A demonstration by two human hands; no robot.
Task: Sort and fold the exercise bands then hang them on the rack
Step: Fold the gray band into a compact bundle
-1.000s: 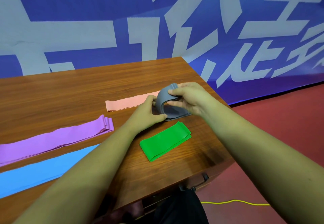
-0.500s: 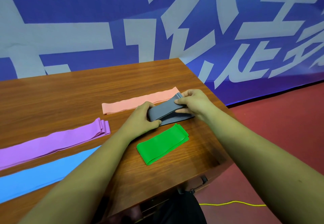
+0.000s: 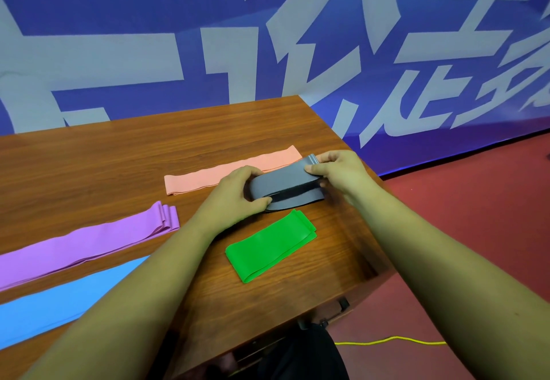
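Mid-fold on the grey band [image 3: 285, 184], centre frame, low over the wooden table [image 3: 148, 147]. Gripping its left end with left hand [image 3: 235, 198], fingers curled round the fold; pinching its right end with right hand [image 3: 339, 171], thumb on top. Done by the look: green band [image 3: 270, 247], folded short, just below. Partly folded but long: purple band [image 3: 89, 239], left. Flat, to fold: pink band [image 3: 232, 169] above, blue band [image 3: 59, 296] lower left. No rack in frame, nothing hung. Under halfway, at a guess.

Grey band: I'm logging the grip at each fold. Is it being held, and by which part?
The grey band is held at both ends. The left hand grips its left end, and the right hand pinches its right end between thumb and fingers.
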